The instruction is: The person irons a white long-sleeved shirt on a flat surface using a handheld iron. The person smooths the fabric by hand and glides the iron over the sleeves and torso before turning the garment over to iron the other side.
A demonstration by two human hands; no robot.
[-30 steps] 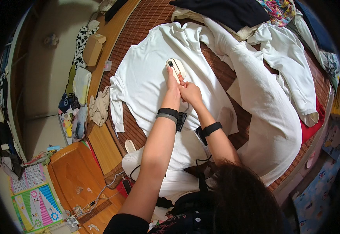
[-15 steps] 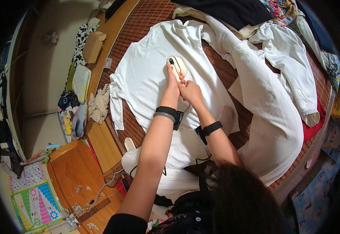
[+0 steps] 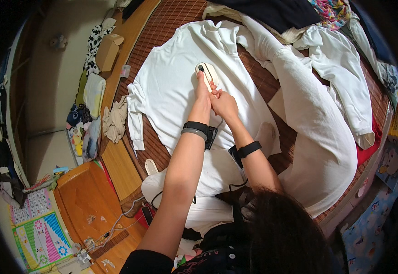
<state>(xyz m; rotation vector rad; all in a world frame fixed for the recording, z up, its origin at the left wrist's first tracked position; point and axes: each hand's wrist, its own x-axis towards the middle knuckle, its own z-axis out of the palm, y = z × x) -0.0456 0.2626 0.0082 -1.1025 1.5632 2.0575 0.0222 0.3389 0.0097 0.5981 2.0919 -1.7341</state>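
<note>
A small cream handheld iron [image 3: 211,74] rests on a white long-sleeved shirt [image 3: 171,64] spread out in front of me. My left hand [image 3: 202,97] is closed on its handle, the thumb lying along the top by a dark button. Close against it, my right hand [image 3: 225,105] is curled round the lower end of the handle; its fingers partly overlap the left hand. A grey cord runs down from below the hands. Both wrists wear black bands, with a dark device at each.
The shirt lies on a brown woven mat [image 3: 162,34]. White trousers [image 3: 317,123] curve along the right, beside another white garment [image 3: 338,59]. A beige crumpled cloth [image 3: 114,119], a cardboard box [image 3: 108,52] and a wooden chair [image 3: 87,192] with cables are at the left.
My left thumb has slid slightly up toward the dark button. The iron stays in about the same place on the shirt, and the view has shifted a little.
</note>
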